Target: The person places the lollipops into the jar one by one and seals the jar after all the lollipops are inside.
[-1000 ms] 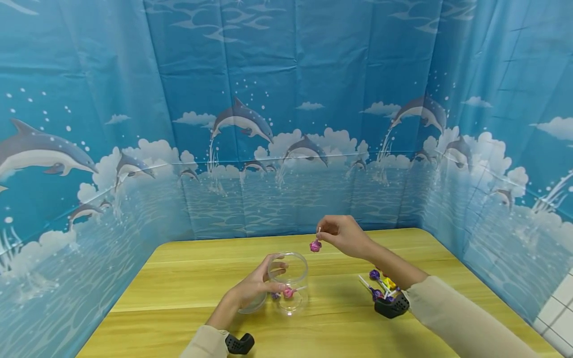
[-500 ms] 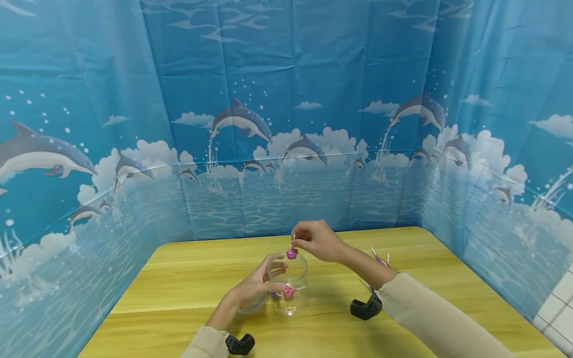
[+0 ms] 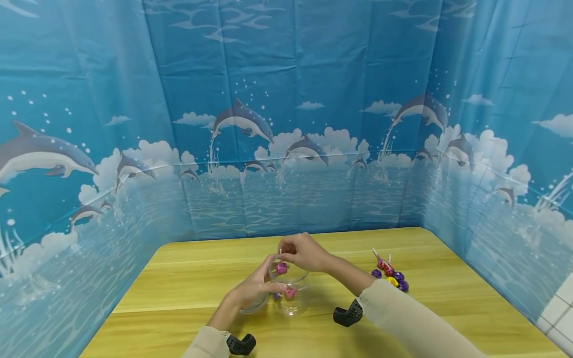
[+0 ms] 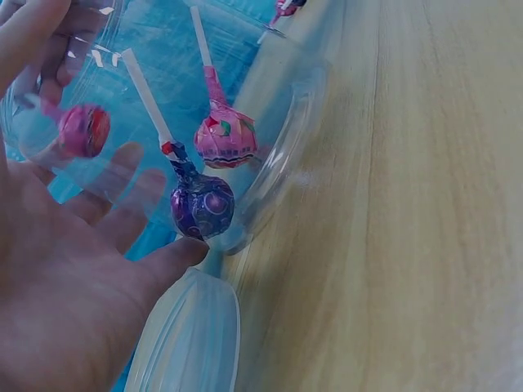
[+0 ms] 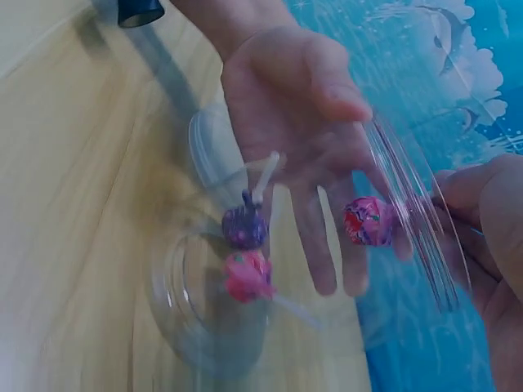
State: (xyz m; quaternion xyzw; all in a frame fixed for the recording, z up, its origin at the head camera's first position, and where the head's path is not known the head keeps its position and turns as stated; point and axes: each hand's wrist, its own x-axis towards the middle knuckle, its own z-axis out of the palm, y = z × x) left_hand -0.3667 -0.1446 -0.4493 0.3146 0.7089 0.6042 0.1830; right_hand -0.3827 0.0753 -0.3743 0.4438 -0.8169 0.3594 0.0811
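My left hand (image 3: 251,288) holds a clear plastic jar (image 3: 299,301) upright on the table, thumb on its near side and fingers round the far side. Inside, near the bottom, lie a pink lollipop (image 4: 225,140) and a purple lollipop (image 4: 203,204). Thumb and fingertips of my right hand (image 3: 308,254) pinch the white stick of another pink lollipop (image 3: 281,268), its candy head hanging down within the jar's mouth. In the right wrist view this held lollipop (image 5: 368,220) shows just past the rim. A clear round lid (image 3: 255,304) lies beside the jar, partly hidden by my left hand.
Several wrapped lollipops (image 3: 389,274), purple, red and yellow, lie in a loose pile on the right of the wooden table (image 3: 179,288). A blue curtain (image 3: 286,199) with dolphins hangs behind the table's back edge and along both sides.
My right hand has moved left and down, bringing the pink lollipop from beside the jar into its mouth. The pile at right shows more fully. My left hand and the jar have stayed put.
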